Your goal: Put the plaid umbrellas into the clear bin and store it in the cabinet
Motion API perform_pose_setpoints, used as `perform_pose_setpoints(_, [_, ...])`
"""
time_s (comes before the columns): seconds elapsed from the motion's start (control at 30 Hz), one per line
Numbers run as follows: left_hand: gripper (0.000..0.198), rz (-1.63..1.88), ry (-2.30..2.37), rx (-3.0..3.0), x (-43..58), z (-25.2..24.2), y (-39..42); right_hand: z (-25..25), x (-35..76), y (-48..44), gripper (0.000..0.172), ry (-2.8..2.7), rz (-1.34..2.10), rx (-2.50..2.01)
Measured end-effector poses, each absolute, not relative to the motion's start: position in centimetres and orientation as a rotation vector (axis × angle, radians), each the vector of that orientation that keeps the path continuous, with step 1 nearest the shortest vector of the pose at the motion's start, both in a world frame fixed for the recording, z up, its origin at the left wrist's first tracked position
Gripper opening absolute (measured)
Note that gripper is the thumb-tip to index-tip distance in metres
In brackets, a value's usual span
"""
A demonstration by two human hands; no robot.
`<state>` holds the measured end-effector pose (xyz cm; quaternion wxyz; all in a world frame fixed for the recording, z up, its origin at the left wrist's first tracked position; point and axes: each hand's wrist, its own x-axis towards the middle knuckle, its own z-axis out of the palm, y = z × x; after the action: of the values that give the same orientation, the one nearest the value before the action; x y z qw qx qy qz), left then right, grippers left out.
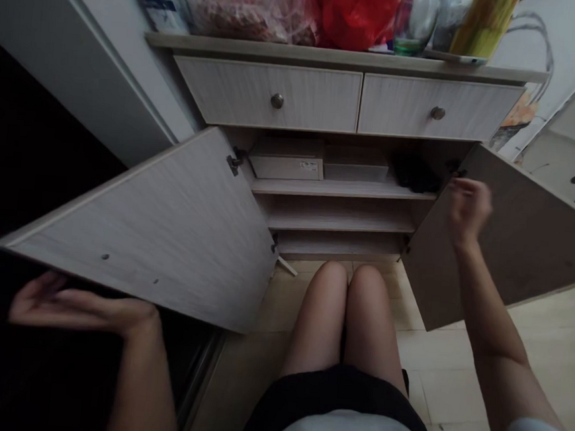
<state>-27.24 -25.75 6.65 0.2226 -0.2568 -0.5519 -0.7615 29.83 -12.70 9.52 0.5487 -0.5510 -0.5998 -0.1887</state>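
Observation:
A low pale wood-grain cabinet stands before me with both doors swung out. My left hand point(81, 309) is at the lower outer edge of the left door point(167, 226), its fingers extended and slightly bent, some of them partly behind the edge. Whether it touches the door I cannot tell. In front of the inner face of the right door point(520, 227) is my right hand point(470, 210), raised near the upper hinge. Motion blurs its fingers, which look curled, and I can make out nothing in them.
A pale box point(286, 167), a second low box point(356, 162) and a dark item point(415, 172) lie on the upper shelf point(344, 191). Two drawers point(316, 98) sit above. Bottles point(159, 3), plastic bags point(356, 12) and a glass point(414, 26) crowd the top. My knees face the shelves.

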Motion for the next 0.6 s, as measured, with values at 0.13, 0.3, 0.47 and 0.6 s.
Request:
perform_pose_setpoints(0.13, [0.046, -1.978, -1.498, -0.993, -28.0, 5.2, -26.1, 9.4, 23.6, -1.4, 0.04, -2.015, -0.282, -1.529])
perform_pose_setpoints(0.3, [0.048, -1.8, -1.696, -1.049, -29.4, 4.2, -27.7, 7.4, 20.7, 8.3, 0.047, -2.14, -0.148, -1.94])
perform_pose_setpoints(0.47, [0.058, -1.806, -1.72, -1.062, -29.9, 3.9, -28.2, 6.1, 19.6, 11.6, 0.044, -2.133, -0.098, -1.996])
perform_pose_setpoints(0.6, [0.057, -1.832, -1.768, -1.007, -29.6, 4.1, -27.9, 5.7, 19.9, 12.1, 0.042, -2.144, -0.226, -1.956])
